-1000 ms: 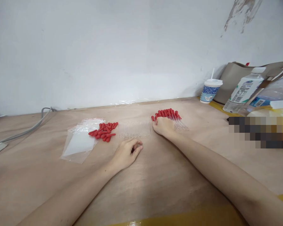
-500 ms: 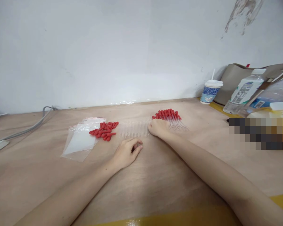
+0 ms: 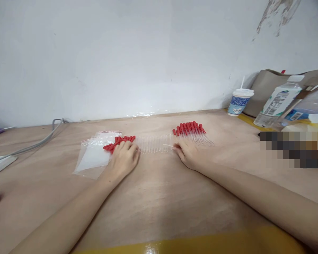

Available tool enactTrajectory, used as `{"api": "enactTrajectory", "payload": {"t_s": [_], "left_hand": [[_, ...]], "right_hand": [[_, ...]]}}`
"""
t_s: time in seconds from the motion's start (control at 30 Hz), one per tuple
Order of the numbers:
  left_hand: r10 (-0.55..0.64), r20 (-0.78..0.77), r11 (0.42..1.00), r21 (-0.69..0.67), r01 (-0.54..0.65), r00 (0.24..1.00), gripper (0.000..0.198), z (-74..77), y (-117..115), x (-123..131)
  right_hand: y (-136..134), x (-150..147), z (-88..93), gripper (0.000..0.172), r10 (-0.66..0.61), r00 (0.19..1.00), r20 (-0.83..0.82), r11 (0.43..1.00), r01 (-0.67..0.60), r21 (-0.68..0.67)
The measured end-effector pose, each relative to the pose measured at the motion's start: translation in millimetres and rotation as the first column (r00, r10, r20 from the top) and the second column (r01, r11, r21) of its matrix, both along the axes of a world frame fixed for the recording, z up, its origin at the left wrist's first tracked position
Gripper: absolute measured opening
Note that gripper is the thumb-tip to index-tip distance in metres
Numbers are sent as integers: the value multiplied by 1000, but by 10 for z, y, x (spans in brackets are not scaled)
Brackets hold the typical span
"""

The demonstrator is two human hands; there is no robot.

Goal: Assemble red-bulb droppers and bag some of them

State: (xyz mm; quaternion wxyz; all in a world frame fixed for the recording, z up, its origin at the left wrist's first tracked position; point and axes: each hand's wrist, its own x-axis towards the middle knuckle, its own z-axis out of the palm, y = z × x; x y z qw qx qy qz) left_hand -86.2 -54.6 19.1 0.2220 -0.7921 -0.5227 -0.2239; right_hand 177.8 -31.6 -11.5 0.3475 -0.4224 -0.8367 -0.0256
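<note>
L forearm (image 3: 76, 208) & R forearm (image 3: 254, 190) bare, extended fwd. L hand (image 3: 124, 157): back up, fingers bent, tips hidden. R hand (image 3: 188, 152): turned inward, thumb/fingers pinched tog.

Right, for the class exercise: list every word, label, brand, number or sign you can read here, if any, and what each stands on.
No text reads clearly enough to quote.
Paper cup: pale lettering on its blue side, too small to read.
White-capped bottle: printed label with a barcode, too blurred to read.
Clear plastic bottle at far right: blue label with barcode, illegible.
Zip-lock bags and red-bulbed droppers: no lettering visible.
</note>
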Motion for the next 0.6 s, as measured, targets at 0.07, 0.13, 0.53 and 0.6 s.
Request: {"api": "enactTrajectory", "payload": {"t_s": [0.07,0.13,0.53,0.6], "left_hand": [[71,-47,997,38,-70,996,16,22,60,-112],[120,-50,991,59,-117,991,17,14,114,-177],[-55,99,996,78,48,994,17,23,82,5],[-185,213,982,-3,190,959,14,1,-26,169]], "right_hand": [[-68,112,-14,25,87,996,-3,996,-87,10],[-120,188,-11,26,133,991,10,991,-133,22],[-148,208,16,23,199,980,-9,979,-199,37],[-154,209,21,24,186,983,-3,982,-186,38]]}}
